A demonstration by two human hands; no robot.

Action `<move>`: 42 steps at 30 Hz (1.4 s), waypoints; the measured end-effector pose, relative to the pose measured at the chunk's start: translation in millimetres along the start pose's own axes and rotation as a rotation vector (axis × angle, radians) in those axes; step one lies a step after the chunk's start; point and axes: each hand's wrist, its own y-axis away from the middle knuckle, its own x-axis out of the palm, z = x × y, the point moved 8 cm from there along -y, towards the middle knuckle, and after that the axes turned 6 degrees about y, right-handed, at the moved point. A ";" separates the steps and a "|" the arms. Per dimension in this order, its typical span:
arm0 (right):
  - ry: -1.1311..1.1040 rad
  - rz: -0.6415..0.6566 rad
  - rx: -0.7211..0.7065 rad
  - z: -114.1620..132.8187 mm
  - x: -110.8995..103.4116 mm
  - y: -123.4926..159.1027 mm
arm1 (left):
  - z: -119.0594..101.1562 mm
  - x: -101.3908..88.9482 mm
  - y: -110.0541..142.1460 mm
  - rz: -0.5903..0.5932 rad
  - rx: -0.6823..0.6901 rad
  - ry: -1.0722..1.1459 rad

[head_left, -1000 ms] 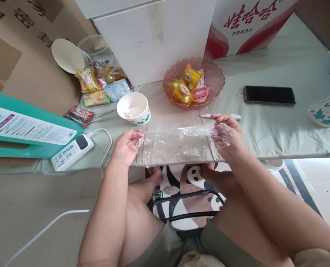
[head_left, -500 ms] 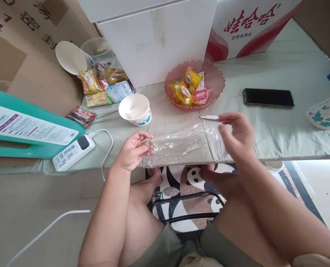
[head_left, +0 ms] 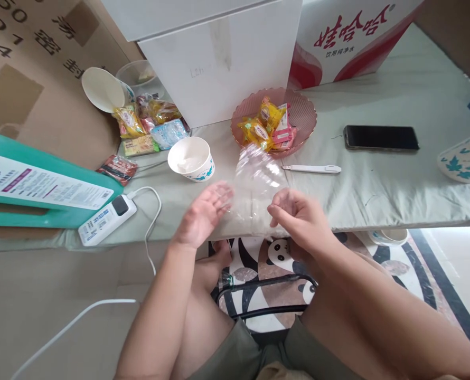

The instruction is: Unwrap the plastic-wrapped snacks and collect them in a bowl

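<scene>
A clear, crinkled plastic bag [head_left: 254, 184] hangs between my two hands above the table's front edge. My right hand [head_left: 296, 214] pinches its right side between thumb and fingers. On the other side my left hand [head_left: 205, 214] has its fingers spread and slightly blurred, close against the bag's left edge. A white utility knife [head_left: 312, 169] lies on the cloth just beyond my right hand. Behind the bag stands a pink glass bowl [head_left: 306, 119] with yellow and pink wrapped snacks [head_left: 261, 126]. A paper cup [head_left: 201, 163] with something whitish inside is beyond my left hand.
A black phone [head_left: 381, 138] and another paper cup [head_left: 462, 158] lie to the right. On the left are a power strip [head_left: 107, 220], a teal jug [head_left: 60, 211] and wrapped snacks [head_left: 167, 133] beside a tipped cup [head_left: 102, 89]. White boxes [head_left: 219, 74] stand at the back.
My right hand has let go of the utility knife, now lying on the cloth, and moved left onto the bag. The bag is lifted upright, and my left hand's fingers have opened.
</scene>
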 end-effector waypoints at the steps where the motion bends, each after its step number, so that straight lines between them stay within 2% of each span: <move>1: -0.147 0.053 0.070 -4.8 4.9 1.2 | 11.2 8.4 -0.3 0.084 -0.081 -0.029; 4: -0.410 0.078 0.189 -19.5 16.8 2.1 | 40.2 30.2 4.6 0.297 -0.279 -0.059; 6: -0.436 0.056 0.236 -30.9 23.3 1.3 | 49.9 37.5 5.2 0.332 -0.336 -0.039; 9: -0.462 0.051 0.275 -41.6 31.8 0.9 | 53.3 39.6 -1.7 0.242 -0.305 -0.062; 11: -0.565 0.058 0.274 -41.4 35.4 1.2 | 53.1 39.9 -6.1 0.170 -0.262 -0.111; 14: -0.681 0.134 0.276 -35.8 41.2 2.9 | 52.3 36.4 -8.9 0.056 -0.218 -0.172; 17: -0.519 0.173 0.238 -30.8 38.8 2.3 | 50.1 24.1 -8.2 -0.092 -0.229 -0.218; 19: -0.387 0.166 0.212 -29.7 34.6 0.3 | 46.9 16.2 -7.6 -0.163 -0.246 -0.219; 22: -0.273 0.122 0.199 -31.2 28.0 -4.0 | 36.9 6.5 -8.4 -0.260 -0.199 -0.144; 24: -0.228 0.084 0.196 -33.2 25.0 -6.7 | 35.9 6.3 -8.8 -0.257 -0.204 -0.095; 27: -0.220 0.072 0.213 -37.9 27.0 -9.6 | 47.8 18.4 -7.5 -0.098 -0.321 -0.131; 29: -0.212 0.093 0.224 -40.7 30.8 -11.5 | 52.6 20.6 -6.5 -0.049 -0.345 -0.223; 33: -0.209 0.096 0.215 -43.6 31.0 -15.7 | 42.3 8.0 -9.3 -0.116 -0.242 -0.331; 37: -0.246 0.030 0.182 -43.3 21.1 -15.7 | 23.5 0.0 -8.9 -0.092 -0.122 -0.258; 39: -0.248 0.037 0.069 -34.9 18.3 -14.2 | 15.8 -1.8 -5.5 -0.071 -0.045 -0.250; 42: -0.165 0.068 -0.147 -20.0 17.1 -9.7 | 7.4 -3.2 1.9 -0.061 0.142 -0.324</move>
